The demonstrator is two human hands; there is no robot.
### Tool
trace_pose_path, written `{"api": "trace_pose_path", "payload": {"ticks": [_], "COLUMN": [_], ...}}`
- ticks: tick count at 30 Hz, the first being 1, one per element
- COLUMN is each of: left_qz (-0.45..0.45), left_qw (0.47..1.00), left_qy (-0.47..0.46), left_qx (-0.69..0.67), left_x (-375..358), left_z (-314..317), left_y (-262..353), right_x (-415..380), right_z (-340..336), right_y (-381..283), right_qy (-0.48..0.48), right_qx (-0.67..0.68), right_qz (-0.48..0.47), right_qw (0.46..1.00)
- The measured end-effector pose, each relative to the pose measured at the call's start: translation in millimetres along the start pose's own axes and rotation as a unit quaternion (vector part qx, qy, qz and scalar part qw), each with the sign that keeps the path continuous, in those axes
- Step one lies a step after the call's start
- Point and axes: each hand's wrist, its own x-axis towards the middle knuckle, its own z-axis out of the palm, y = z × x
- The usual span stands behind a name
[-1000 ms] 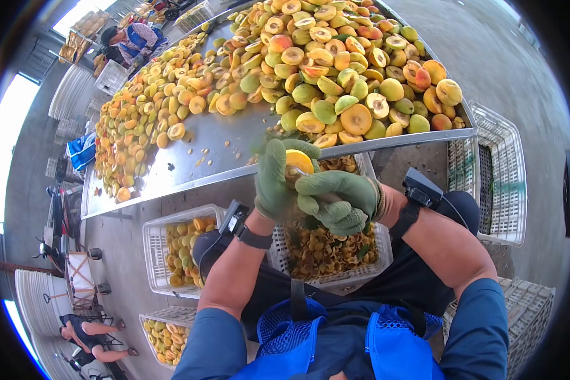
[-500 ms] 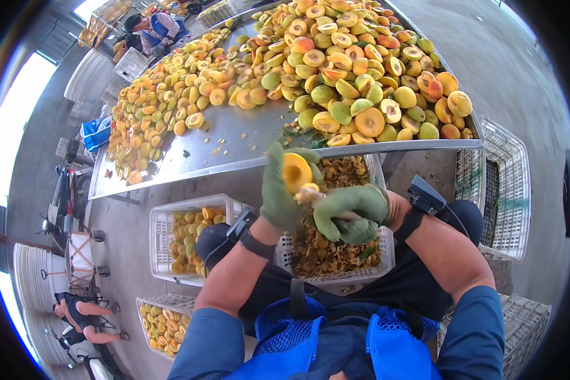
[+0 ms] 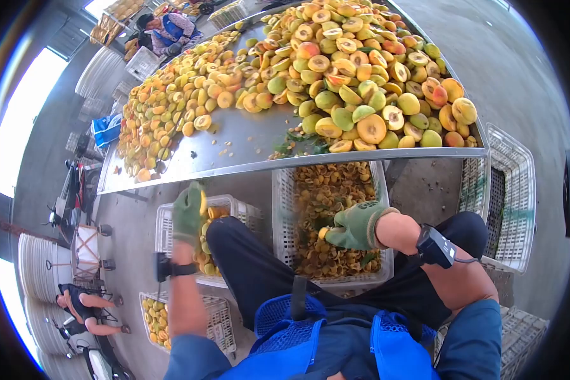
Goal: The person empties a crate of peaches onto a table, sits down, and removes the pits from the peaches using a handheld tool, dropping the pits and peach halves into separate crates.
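My left hand [image 3: 188, 214], in a green glove, is closed on a yellow fruit half [image 3: 202, 202] above the left crate [image 3: 164, 225] of fruit halves. In a matching glove, my right hand [image 3: 356, 228] grips a small yellow piece [image 3: 323, 233] at its fingertips. Below that hand stands a white crate [image 3: 283, 218] filled with brownish-yellow scraps [image 3: 339, 183]. Halved fruits [image 3: 371, 128] are heaped on the metal table [image 3: 228, 136] in front of me.
Another crate [image 3: 218, 316] with fruit halves stands at lower left. Empty white crates [image 3: 516, 177] are at the right. A person in a blue apron [image 3: 171, 31] sits beyond the table, and another person [image 3: 85, 307] is at far left.
My left hand has moved left with the fruit half, from beside my right hand to over the left crate. My right hand has shifted slightly and now shows a small yellow piece.
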Motion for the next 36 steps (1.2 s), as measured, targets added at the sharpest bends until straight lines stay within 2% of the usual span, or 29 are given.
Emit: {"api": "trace_pose_path", "payload": {"ticks": [1,3,5,6,7,9,11,13,16,19,20,23,24,27,28,29,31,32,34,35,36], "left_qz": [0.029,0.084,0.104,0.112,0.148,0.316,0.316,0.459,0.350,0.320,0.159,0.048,0.032,0.183,0.200,0.137,0.006,0.015,0.073,0.102,0.080], "left_qw": [0.990,0.910,0.978,0.991,0.986,0.936,0.942,0.874,0.896,0.922,0.951,0.922,0.929,0.905,0.912,0.884,0.793,0.774,0.822,0.842,0.830], "left_qy": [0.013,0.042,-0.012,-0.045,-0.064,-0.098,-0.101,-0.025,-0.133,-0.199,-0.262,-0.321,-0.326,-0.249,-0.157,-0.184,-0.228,-0.274,-0.269,-0.266,-0.272], "left_qx": [0.139,0.403,0.179,0.059,0.036,0.117,0.042,0.154,0.237,0.090,-0.031,-0.212,-0.171,-0.293,-0.322,-0.408,-0.564,-0.570,-0.496,-0.457,-0.480], "left_x": [6,10,31,36,40,57,66,98,87,105,86,65,56,32,30,23,13,10,5,5,5], "left_z": [-9,-12,15,37,66,123,185,243,257,243,216,175,165,180,206,211,208,200,195,194,194], "left_y": [-11,-19,17,45,76,111,155,150,176,152,171,164,164,145,119,121,131,140,142,141,140], "right_x": [-2,19,19,22,27,26,14,15,11,14,18,11,9,26,32,31,31,33,37,41,48], "right_z": [1,25,27,24,17,8,2,-1,-6,-8,-7,-22,-27,-20,-20,-20,-21,-20,-17,-13,-8], "right_y": [0,24,36,36,35,30,24,29,39,50,57,39,32,13,11,8,2,1,0,-1,0], "right_qy": [-0.006,0.036,0.059,0.056,0.053,0.063,0.076,0.090,0.122,0.248,0.300,0.297,0.272,0.272,0.255,0.246,0.225,0.217,0.203,0.226,0.247], "right_qx": [-0.017,0.087,0.123,0.097,0.071,0.070,0.117,0.126,0.174,0.265,0.330,0.495,0.515,0.552,0.557,0.562,0.571,0.570,0.568,0.551,0.533], "right_qz": [0.005,-0.076,-0.133,-0.080,-0.025,0.032,0.032,0.043,0.041,0.073,0.028,-0.011,-0.016,-0.083,-0.086,-0.094,-0.111,-0.108,-0.102,-0.119,-0.135], "right_qw": [1.000,0.993,0.982,0.990,0.996,0.995,0.990,0.987,0.976,0.929,0.895,0.816,0.813,0.784,0.786,0.784,0.781,0.785,0.791,0.794,0.797]}}
